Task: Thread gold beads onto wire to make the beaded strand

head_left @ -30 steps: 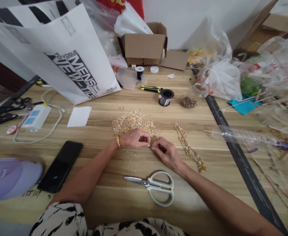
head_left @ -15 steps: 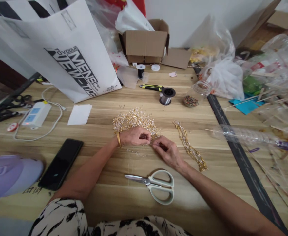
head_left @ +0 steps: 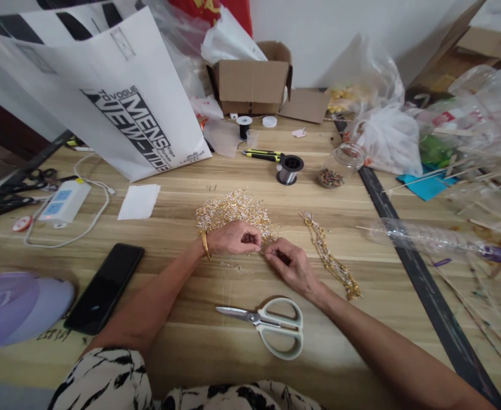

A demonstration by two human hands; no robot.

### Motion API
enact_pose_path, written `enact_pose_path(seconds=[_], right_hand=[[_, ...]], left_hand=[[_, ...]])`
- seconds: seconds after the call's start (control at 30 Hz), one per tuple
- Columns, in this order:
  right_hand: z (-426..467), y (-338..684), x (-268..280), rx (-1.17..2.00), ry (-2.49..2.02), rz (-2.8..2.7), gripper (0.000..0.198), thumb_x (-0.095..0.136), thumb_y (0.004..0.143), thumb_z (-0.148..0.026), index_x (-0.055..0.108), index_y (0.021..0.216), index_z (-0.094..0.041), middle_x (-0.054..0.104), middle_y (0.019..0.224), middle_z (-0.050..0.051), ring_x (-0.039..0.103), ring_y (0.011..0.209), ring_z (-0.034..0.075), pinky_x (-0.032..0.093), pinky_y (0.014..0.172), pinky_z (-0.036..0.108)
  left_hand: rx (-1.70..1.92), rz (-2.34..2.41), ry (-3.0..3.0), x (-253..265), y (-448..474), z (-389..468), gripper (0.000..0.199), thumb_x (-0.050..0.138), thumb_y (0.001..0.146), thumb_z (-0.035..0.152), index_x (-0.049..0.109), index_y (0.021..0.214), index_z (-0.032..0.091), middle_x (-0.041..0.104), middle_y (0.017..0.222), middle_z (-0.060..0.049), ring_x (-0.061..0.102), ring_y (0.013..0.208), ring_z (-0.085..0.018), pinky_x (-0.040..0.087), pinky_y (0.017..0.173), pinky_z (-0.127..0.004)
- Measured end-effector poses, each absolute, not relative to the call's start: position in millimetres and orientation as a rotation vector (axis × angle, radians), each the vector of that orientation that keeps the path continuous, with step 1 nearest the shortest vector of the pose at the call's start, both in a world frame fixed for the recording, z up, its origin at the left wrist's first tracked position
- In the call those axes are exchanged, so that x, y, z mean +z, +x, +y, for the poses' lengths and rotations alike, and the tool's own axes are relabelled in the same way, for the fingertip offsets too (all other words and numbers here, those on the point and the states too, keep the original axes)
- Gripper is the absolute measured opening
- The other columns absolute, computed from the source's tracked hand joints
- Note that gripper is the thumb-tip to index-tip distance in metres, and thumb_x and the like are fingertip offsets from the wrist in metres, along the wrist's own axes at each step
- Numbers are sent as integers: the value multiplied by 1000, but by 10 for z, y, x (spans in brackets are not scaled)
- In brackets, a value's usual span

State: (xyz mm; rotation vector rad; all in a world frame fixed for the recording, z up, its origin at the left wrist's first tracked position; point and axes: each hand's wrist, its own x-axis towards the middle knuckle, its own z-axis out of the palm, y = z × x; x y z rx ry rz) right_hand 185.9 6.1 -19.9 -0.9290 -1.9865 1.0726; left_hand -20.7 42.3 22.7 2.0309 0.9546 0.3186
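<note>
left hand (head_left: 236, 237) curled in, right hand (head_left: 292, 266) angled up to nearly meet its fingertips, honestly can't tell what either's gripping, glittery gold pile (head_left: 233, 208) just beyond the left on the bench (head_left: 182, 341), little chain (head_left: 238, 267) lying on the near side

White bag (head_left: 117, 102) reads "TOVOGUE MENS NEW-TIDE"; tabletop handwriting (head_left: 62, 335) ends "369".

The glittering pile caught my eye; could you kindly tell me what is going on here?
A person's left hand and right hand are pinched close together by the glittering pile; anything they hold is too small to make out. A thin chain and scissors lie on the near side, a bundle of strands to the right.
</note>
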Motion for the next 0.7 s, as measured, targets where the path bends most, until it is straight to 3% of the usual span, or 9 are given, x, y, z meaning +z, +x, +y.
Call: enact_pose_path(seconds=[0.27,0.47,0.7], right_hand=[[42,1854,-136,1105,-963,-1990,13,51,87,-22,57,77,-16,51,68,1,46,60,13,36,56,24],[43,1851,-160,1100,-962,-1984,11,52,86,-22,57,78,-16,52,69,1,46,60,12,35,55,23],[45,1846,-165,1103,-972,-1985,9,52,85,-19,57,77,-16,51,68,0,45,59,11,34,55,23]], left_hand=[[400,1073,2143,251,-256,444,12,59,78,21,67,76,12,63,69,-1,51,60,-8,38,59,-19],[255,1046,2474,252,-230,437,12,62,78,18,71,85,18,62,82,-4,54,85,-17,40,80,-28],[147,1082,2585,221,-231,412,12,59,79,14,70,83,19,59,83,-4,52,88,-18,40,80,-28]])
